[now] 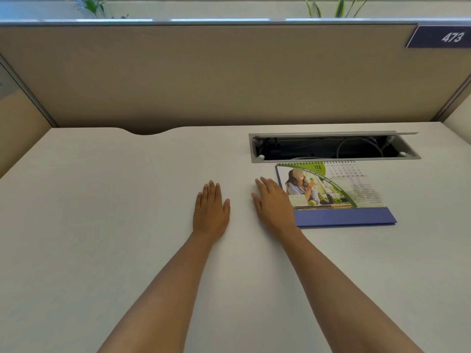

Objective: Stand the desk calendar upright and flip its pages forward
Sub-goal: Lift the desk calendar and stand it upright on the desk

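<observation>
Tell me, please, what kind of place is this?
Probably an office cubicle: a fabric partition with number plate 473, a white desk with a cable hatch, and a desk calendar.

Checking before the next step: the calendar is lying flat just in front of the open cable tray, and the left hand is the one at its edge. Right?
Not quite. In the head view it is the right hand, open, at the left edge of the flat calendar. The left hand lies open on the bare desk, apart from it. The calendar does lie flat just in front of the open cable tray.

Glossy paper calendar (331, 189) on matt smooth desk (127, 200).
</observation>
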### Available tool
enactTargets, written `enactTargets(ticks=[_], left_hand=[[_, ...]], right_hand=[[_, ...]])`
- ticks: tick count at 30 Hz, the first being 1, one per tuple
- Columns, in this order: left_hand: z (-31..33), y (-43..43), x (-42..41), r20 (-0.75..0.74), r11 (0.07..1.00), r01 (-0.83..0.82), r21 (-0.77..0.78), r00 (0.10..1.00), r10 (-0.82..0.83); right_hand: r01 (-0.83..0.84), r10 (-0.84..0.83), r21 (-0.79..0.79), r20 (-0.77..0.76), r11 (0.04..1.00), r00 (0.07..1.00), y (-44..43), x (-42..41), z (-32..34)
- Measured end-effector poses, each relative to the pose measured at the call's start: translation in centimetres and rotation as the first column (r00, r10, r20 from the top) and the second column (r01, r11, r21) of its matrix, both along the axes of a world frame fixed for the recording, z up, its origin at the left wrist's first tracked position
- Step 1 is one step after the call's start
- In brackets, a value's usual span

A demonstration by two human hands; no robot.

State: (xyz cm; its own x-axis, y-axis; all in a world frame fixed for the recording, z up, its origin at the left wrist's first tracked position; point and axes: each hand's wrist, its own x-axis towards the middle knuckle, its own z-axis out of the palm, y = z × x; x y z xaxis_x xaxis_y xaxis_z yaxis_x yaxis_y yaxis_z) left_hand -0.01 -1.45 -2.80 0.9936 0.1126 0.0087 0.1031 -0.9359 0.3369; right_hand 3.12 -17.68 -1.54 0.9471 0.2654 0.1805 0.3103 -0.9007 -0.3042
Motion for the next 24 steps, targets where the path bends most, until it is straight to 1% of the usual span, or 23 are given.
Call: enactTargets(ticks=[1,3,5,7,8,10,11,13,15,17,19,21,24], left_hand=[[0.3,-0.5,0.2,-0.013,0.999,-0.018,-0.041,1.000,0.017],[1.0,-1.8,0.7,-0.037,0.985,-0.042,-0.168,0.999,0.036],[1.8,-3.5,1.4,-0.050,0.953,-0.038,-0.301,0.998,0.024],[2.5,-5.6,2.2,-0.067,0.912,-0.020,-0.409,0.998,-0.008],[2.8,-6.6,2.6,-0.076,0.887,-0.011,-0.461,0.997,-0.027],[3.5,-8.9,3.2,-0.087,0.825,0.013,-0.564,0.993,-0.075],[3.8,-9.8,3.3,-0.087,0.791,0.028,-0.611,0.991,-0.102],[4.2,-11.5,3.5,-0.093,0.720,0.043,-0.693,0.985,-0.148],[4.5,-12.7,3.6,-0.122,0.681,0.019,-0.732,0.980,-0.158],[4.6,-13.4,3.7,-0.151,0.653,-0.030,-0.757,0.980,-0.129],[4.8,-13.7,3.7,-0.182,0.597,-0.087,-0.797,0.978,-0.101],[5.1,-13.8,3.8,-0.232,0.511,-0.158,-0.845,0.969,-0.084],[5.6,-13.5,4.2,-0.312,0.315,-0.294,-0.903,0.950,-0.005]], right_hand=[[0.036,-0.039,0.050,0.062,0.998,0.997,-0.8,0.3,0.5],[0.153,-0.172,0.131,0.155,0.980,0.973,-2.8,1.0,1.4],[0.316,-0.345,0.168,0.190,0.934,0.919,-5.7,2.1,2.2],[0.498,-0.535,0.247,0.113,0.832,0.837,-9.1,2.8,3.0],[0.585,-0.611,0.234,0.053,0.777,0.790,-10.9,3.1,3.3],[0.706,-0.705,0.127,-0.061,0.697,0.707,-14.3,3.3,3.5],[0.730,-0.722,0.079,-0.114,0.679,0.683,-15.5,3.2,3.4],[0.735,-0.721,0.011,-0.182,0.678,0.668,-17.1,3.2,3.1],[0.723,-0.714,-0.031,-0.194,0.690,0.673,-17.9,3.3,3.0],[0.723,-0.714,-0.036,-0.198,0.689,0.671,-18.2,3.5,3.1],[0.737,-0.718,-0.002,-0.227,0.676,0.658,-18.5,3.7,3.3],[0.766,-0.729,0.054,-0.269,0.641,0.629,-18.6,3.8,3.6],[0.815,-0.746,0.130,-0.341,0.565,0.571,-18.8,3.9,3.9]])
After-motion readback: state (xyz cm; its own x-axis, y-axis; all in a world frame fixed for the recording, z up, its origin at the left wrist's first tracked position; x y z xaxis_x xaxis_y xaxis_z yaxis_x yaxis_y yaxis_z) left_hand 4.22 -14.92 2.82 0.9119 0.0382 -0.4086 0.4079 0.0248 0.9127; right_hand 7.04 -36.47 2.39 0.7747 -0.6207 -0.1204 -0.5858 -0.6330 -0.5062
